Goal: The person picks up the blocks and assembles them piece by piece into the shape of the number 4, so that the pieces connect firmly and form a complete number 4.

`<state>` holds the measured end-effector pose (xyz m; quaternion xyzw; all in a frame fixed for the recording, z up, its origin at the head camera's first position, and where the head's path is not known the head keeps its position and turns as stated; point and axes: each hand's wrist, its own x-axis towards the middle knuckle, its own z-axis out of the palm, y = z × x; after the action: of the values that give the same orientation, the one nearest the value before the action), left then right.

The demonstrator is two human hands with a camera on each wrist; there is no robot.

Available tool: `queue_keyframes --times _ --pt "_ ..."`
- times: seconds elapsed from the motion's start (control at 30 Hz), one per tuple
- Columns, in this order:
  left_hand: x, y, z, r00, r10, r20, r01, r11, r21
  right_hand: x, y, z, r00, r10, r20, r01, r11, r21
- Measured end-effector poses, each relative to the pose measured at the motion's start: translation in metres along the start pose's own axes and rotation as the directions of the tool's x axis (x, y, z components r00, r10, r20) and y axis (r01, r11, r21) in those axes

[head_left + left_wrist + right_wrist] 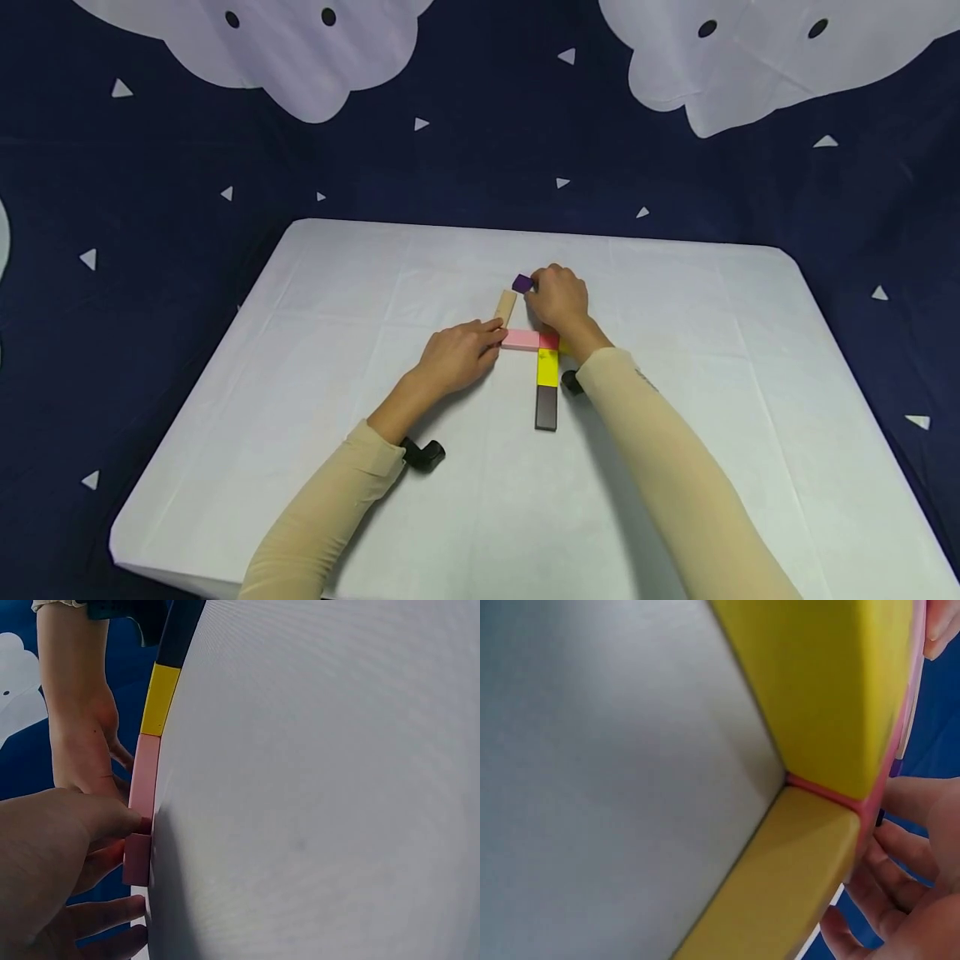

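Observation:
My left hand (pixel 459 357) rests at the left end of a row of blocks, its fingers fairly straight. Its thumb touches a pink block (pixel 520 339), and a fingertip lies against the near end of a plain wooden block (pixel 506 308). At the far side, my right hand (pixel 561 298) pinches a small purple block (pixel 522 284) close to the wooden block's far end. A red block (pixel 549 341) adjoins the pink one. From it a yellow block (pixel 547 367) and a dark grey block (pixel 546 408) run toward me. In the left wrist view, a shorter pink block (pixel 136 860) sits by the thumb.
Another yellow block (pixel 772 877) meets the red corner, mostly hidden by my right wrist in the head view. A white cloth covers the table (pixel 315 333). Behind hangs a dark blue curtain (pixel 487 150) with clouds and triangles. Black wrist cameras (pixel 426 455) sit under both wrists.

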<state>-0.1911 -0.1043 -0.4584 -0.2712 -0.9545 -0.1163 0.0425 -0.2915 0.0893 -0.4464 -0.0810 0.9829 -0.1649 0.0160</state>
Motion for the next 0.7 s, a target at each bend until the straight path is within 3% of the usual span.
queue_keyframes --times 0.43,0.7 --pt "0.0001 0.0001 -0.0007 1.000 -0.004 -0.027 0.004 1.000 -0.002 0.0024 -0.0059 0.0017 0.997 -0.077 -0.015 0.076 0.995 -0.058" --pt "-0.0020 0.0006 -0.0011 1.000 -0.003 -0.020 0.003 1.000 -0.030 0.0024 -0.0094 0.0044 0.994 -0.107 0.016 0.108 0.985 -0.131"
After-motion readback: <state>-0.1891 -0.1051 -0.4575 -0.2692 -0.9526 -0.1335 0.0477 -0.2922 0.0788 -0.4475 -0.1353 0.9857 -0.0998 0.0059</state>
